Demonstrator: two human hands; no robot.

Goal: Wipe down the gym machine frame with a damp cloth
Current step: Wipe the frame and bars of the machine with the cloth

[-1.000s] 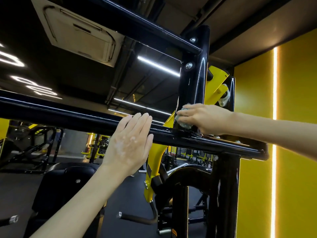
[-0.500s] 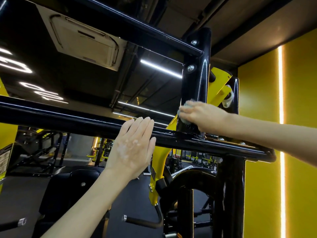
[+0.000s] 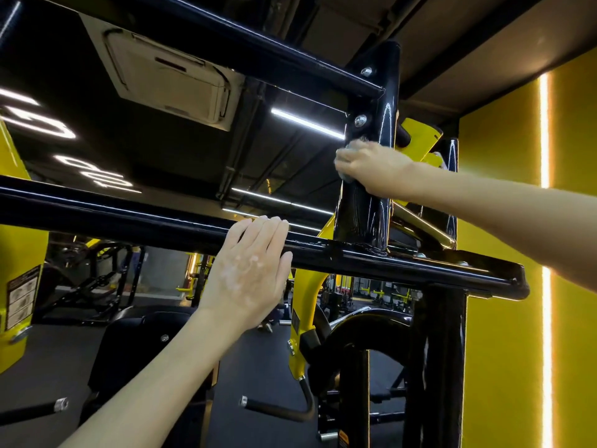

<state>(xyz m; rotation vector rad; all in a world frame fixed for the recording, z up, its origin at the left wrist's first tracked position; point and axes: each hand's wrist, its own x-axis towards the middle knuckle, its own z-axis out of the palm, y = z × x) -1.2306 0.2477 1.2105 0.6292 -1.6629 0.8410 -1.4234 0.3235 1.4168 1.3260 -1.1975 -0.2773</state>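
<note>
My right hand (image 3: 371, 166) has carried the bunched pale grey-blue cloth (image 3: 345, 176) up the glossy black steel upright post (image 3: 365, 218) of the gym machine frame.
A second ago this hand worked low, near the joint with the round black horizontal bar (image 3: 129, 218); now, fingers curled round the cloth, it presses it to the post just below the lower silver bolt (image 3: 361, 120). I judge the lower stretch wiped and the top still to do. My left hand (image 3: 250, 273) stays flat, fingers straight and together, braced on the horizontal bar and holding nothing. Below the cloth the post shows streaked, wet-looking highlights; most of the cloth is hidden under my fingers.
</note>
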